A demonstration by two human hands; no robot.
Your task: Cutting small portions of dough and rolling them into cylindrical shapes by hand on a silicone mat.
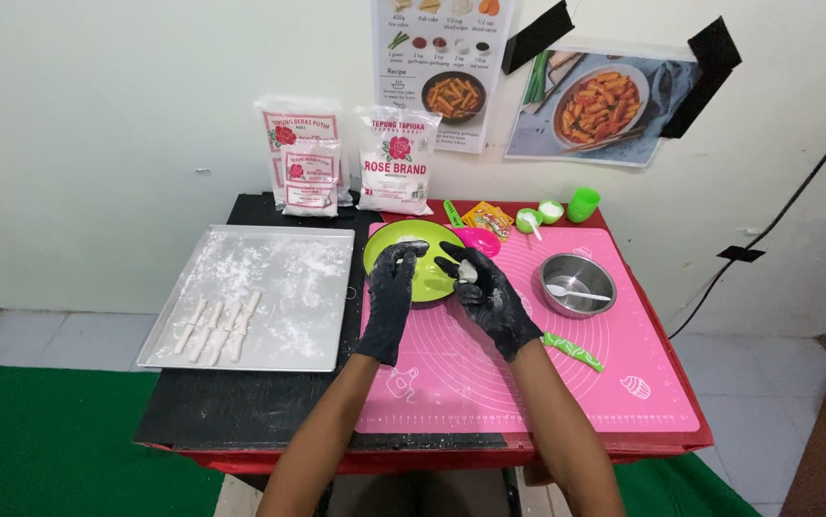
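Both of my hands wear black gloves dusted with flour. My right hand (486, 289) cups a small white lump of dough (468, 272) over the pink silicone mat (566, 383), at the edge of the green plate (437, 285). My left hand (393, 287) hovers over the plate's left side, fingers curled, with nothing visible in it. Left of the mat lies a floured metal tray (284, 278) holding several rolled white dough sticks (219, 327).
A steel bowl (578, 284) with a white spoon stands on the mat's right. A green-handled tool (573, 350) lies near it. Flour bags (395, 161), a pink bowl (478, 239), small green cups (582, 204) and a yellow packet (488, 218) line the back. Low black and red table; floor below.
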